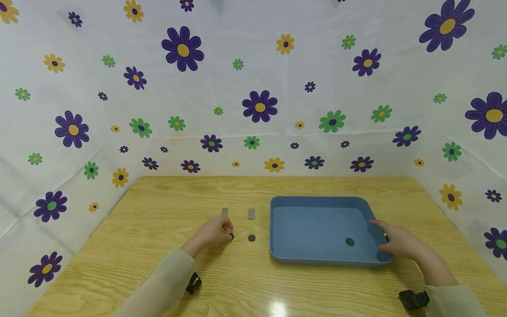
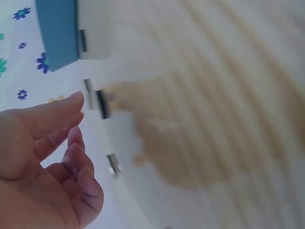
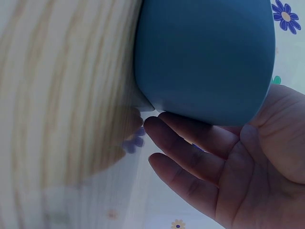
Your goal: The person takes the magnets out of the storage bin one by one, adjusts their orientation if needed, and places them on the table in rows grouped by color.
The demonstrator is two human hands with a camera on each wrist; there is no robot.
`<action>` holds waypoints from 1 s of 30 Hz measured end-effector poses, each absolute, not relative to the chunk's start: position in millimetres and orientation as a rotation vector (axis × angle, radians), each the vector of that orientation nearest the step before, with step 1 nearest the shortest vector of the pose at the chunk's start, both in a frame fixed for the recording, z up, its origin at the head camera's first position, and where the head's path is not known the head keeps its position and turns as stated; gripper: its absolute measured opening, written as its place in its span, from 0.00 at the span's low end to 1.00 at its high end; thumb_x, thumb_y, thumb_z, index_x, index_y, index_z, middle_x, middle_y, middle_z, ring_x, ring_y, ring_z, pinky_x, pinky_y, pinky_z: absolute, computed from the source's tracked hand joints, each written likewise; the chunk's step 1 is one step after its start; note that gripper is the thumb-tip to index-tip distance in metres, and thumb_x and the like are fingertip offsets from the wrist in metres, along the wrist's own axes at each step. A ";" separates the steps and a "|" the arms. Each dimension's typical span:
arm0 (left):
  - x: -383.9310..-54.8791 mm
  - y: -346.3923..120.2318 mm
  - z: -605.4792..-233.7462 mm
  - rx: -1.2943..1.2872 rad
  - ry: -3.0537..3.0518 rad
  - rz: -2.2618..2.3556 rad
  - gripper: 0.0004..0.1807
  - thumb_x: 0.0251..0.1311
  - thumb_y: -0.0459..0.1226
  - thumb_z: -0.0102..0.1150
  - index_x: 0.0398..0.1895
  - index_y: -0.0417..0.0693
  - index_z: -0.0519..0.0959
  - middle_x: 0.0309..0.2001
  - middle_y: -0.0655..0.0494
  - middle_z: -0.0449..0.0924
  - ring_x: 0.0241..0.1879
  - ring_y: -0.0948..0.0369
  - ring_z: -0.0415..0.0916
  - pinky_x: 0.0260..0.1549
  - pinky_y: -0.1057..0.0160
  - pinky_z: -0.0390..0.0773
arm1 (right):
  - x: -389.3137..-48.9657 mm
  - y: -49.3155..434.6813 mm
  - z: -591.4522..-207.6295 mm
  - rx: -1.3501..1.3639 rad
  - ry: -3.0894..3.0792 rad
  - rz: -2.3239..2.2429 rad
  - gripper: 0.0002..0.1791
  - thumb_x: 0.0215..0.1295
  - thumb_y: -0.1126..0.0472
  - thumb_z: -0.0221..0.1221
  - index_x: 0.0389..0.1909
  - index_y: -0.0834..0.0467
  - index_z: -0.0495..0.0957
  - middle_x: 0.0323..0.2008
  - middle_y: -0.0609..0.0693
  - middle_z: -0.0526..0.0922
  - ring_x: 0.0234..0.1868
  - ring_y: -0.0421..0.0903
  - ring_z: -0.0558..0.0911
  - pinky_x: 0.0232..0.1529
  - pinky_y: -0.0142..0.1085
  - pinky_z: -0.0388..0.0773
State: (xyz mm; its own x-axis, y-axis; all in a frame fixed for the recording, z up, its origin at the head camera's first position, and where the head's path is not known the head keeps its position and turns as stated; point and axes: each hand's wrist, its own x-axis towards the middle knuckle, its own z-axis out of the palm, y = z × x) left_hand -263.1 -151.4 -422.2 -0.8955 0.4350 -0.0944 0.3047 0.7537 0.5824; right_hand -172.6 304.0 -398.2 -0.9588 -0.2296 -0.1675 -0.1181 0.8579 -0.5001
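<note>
My left hand (image 1: 214,230) is over the table, its thumb and fingers loosely bent beside a small black disc (image 1: 231,236). In the left wrist view the fingertips (image 2: 76,98) stop just short of that disc (image 2: 102,104), which lies on the wood. A second black disc (image 1: 251,237) lies to its right. Inside the blue tray (image 1: 309,200) rests another dark disc (image 1: 350,241). At the tray's right side, my right hand (image 1: 400,240) holds the wall, with fingers (image 3: 190,157) along the outside; the thumb is largely hidden behind the tray in the right wrist view.
Behind the discs lie two small grey rectangular pieces, one (image 1: 224,211) partly behind the left hand, the other (image 1: 251,214) nearer the tray. A white flowered cloth (image 1: 222,88) encloses the back and sides of the wooden table (image 1: 237,286).
</note>
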 end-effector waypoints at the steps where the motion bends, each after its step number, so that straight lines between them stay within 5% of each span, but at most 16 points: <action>1: -263.5 -150.5 -420.5 0.579 2.729 0.866 0.07 0.49 0.31 0.62 0.32 0.43 0.75 0.31 0.53 0.70 0.31 0.59 0.69 0.29 0.59 0.71 | -172.6 304.0 -398.0 -0.266 2.811 -0.739 0.35 0.44 0.75 0.58 0.56 0.77 0.57 0.51 0.79 0.62 0.45 0.69 0.70 0.28 0.38 0.70; 20: -263.1 -86.5 -405.3 0.849 2.592 1.151 0.09 0.54 0.33 0.58 0.38 0.39 0.75 0.31 0.56 0.70 0.27 0.61 0.66 0.26 0.65 0.69 | -174.0 305.2 -399.0 -0.281 2.828 -0.715 0.35 0.43 0.75 0.59 0.56 0.77 0.57 0.50 0.79 0.63 0.45 0.69 0.70 0.27 0.37 0.69; 30: -259.2 -33.9 -402.1 0.908 2.489 1.284 0.09 0.54 0.35 0.59 0.38 0.41 0.75 0.30 0.59 0.69 0.26 0.63 0.65 0.24 0.68 0.69 | -173.8 304.3 -398.5 -0.290 2.829 -0.721 0.35 0.43 0.75 0.59 0.55 0.78 0.57 0.51 0.79 0.62 0.45 0.70 0.70 0.33 0.45 0.74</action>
